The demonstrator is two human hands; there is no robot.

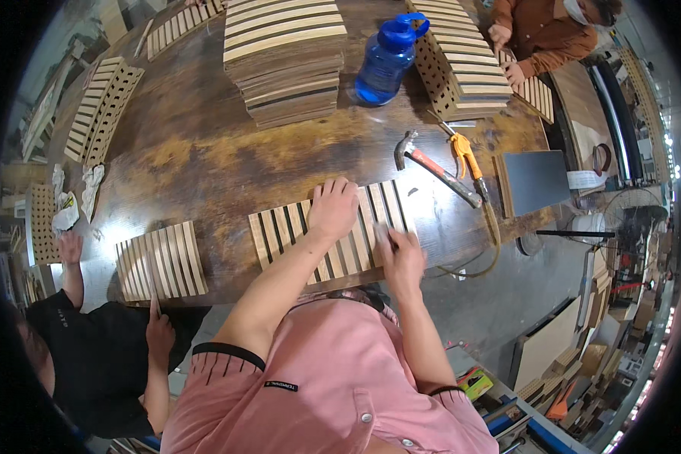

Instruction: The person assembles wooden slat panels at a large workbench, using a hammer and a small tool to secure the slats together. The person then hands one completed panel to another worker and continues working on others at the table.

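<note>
A slatted wood panel, pale strips with dark gaps, lies on the table's near edge in front of me. Pressed on its middle is my left hand, palm down with its fingers laid flat. My right hand is closed at the panel's lower right part. Something small and thin juts from its fingers toward the slats, too blurred to name. Beyond the panel's right end lie a claw hammer with a red and black handle and a yellow air blow gun on a hose.
Stacked slatted panels, a blue water bottle and a perforated-sided stack stand farther back. Dark boards lie at right. A co-worker in black works on another panel at left; one in brown is at far right.
</note>
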